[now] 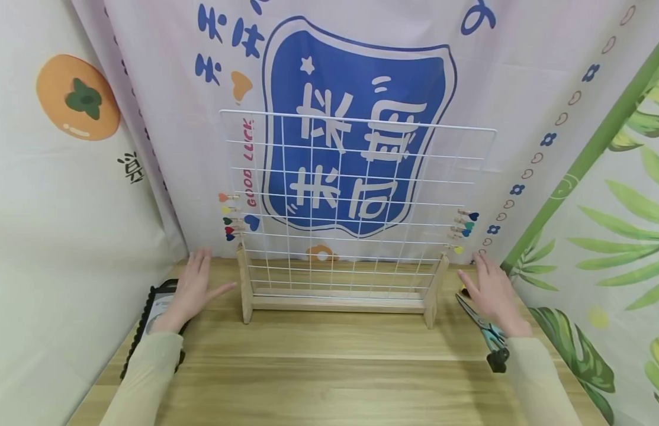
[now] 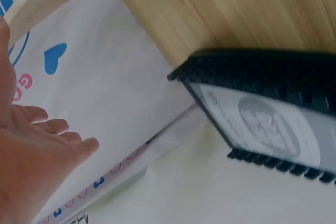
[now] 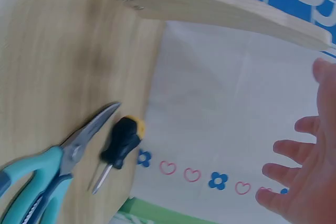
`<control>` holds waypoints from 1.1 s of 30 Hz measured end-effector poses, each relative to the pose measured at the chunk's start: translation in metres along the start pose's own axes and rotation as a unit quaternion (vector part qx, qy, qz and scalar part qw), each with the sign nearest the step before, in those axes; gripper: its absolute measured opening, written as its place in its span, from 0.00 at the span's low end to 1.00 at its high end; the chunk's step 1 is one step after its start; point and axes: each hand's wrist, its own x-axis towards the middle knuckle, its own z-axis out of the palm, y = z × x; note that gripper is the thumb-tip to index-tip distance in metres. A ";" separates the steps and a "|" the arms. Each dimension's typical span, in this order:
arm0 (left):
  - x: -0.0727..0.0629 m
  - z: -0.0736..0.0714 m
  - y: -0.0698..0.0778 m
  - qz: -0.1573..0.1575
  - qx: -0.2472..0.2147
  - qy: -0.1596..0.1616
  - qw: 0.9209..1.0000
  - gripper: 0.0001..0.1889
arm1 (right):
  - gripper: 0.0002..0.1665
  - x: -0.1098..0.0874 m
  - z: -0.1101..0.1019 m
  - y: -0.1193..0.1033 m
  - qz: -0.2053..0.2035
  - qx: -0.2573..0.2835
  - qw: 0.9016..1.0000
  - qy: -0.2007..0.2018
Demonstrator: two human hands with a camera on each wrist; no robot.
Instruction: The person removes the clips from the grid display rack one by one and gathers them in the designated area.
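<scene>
A white wire grid (image 1: 361, 120) stands upright in a wooden base (image 1: 334, 304) at the back of the table. My left hand (image 1: 193, 290) is held to the left of it, fingers extended and thumb pointing toward the base. On the other side is my right hand (image 1: 491, 296), with fingers spread and nothing held. Both wrist views show the left hand (image 2: 42, 156) and right hand (image 3: 310, 161) apart from the base. Small clips with coloured hearts line the grid's left edge, among them a red one (image 1: 230, 229), and its right edge, including a dark blue one (image 1: 473, 216).
A black scalloped-edge object with a grey label (image 2: 278, 124) lies at the left, partly under my left forearm. Teal-handled scissors (image 3: 50, 169) and a short black-and-yellow screwdriver (image 3: 123, 140) lie at the right. Printed cloth (image 1: 521, 83) hangs behind the wooden table (image 1: 308, 378).
</scene>
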 end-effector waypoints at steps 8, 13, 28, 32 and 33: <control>0.006 0.015 0.006 -0.003 -0.075 -0.008 0.997 0.52 | 0.40 0.006 -0.023 -0.013 -0.008 0.110 0.993 0.049; 0.007 0.023 0.013 0.000 -0.099 -0.011 0.995 0.49 | 0.34 0.012 -0.038 -0.026 -0.018 0.166 0.980 0.110; 0.011 0.041 0.030 -0.010 -0.146 -0.002 0.989 0.26 | 0.29 0.040 -0.082 -0.050 0.009 0.221 0.964 0.147; 0.013 0.040 0.035 -0.018 -0.134 0.009 0.991 0.16 | 0.27 0.043 -0.086 -0.054 0.006 0.228 0.961 0.159; 0.013 0.040 0.036 -0.018 -0.131 0.014 0.991 0.15 | 0.27 0.044 -0.086 -0.055 0.005 0.227 0.960 0.161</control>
